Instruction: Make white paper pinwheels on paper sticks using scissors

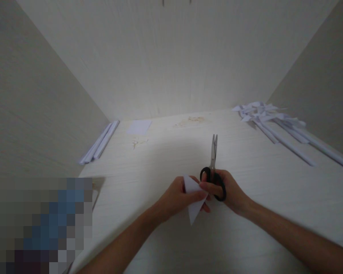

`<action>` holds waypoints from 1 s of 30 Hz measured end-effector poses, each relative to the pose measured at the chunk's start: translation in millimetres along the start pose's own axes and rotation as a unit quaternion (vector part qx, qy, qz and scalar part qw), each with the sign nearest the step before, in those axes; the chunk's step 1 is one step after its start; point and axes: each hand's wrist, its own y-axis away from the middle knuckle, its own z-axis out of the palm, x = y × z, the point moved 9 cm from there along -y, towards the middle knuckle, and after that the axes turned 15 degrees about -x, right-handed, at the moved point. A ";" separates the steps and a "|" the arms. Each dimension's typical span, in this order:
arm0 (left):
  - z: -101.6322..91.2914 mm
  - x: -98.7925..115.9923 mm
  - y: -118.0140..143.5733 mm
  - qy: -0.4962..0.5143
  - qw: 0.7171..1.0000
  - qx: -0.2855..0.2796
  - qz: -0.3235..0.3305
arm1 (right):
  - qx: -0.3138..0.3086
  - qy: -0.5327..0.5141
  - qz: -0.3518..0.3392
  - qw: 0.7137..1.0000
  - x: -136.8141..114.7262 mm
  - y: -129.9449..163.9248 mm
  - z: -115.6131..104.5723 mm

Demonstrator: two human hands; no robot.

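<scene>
A folded triangle of white paper [193,188] is pinched in my left hand [175,196], the thumb lying across its front and one corner pointing down. Close on the right, my right hand [227,190] has its fingers through the black handles of a pair of scissors [213,156]. The blades point away from me and are slightly parted, clear of the paper. Fingertips of my right hand reach the paper's right corner; whether they also grip it I cannot tell.
Rolled white paper tubes [101,142] lie at the back left, beside a flat paper sheet [139,126]. Paper pinwheel-like shapes [258,111] on long paper tubes [288,148] lie at the right. Brownish marks [196,119] show on the table [165,160]. Walls enclose three sides.
</scene>
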 end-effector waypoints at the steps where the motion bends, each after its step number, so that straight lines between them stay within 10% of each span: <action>1: 3.0 -0.1 -0.5 0.024 0.999 -0.032 0.006 | -0.011 -0.011 -0.005 1.000 -0.5 -0.3 0.4; 7: 9.3 -2.0 -1.7 0.127 0.977 -0.164 0.041 | 0.011 -0.049 -0.025 0.998 -3.8 -0.8 -8.1; 20: -14.5 6.0 -4.0 0.087 0.991 -0.009 0.101 | 0.135 0.074 -0.033 0.987 -13.0 3.7 -26.4; 30: -13.8 27.4 4.0 -0.110 0.986 0.067 0.104 | 0.040 0.112 -0.029 0.992 -9.5 1.8 -8.5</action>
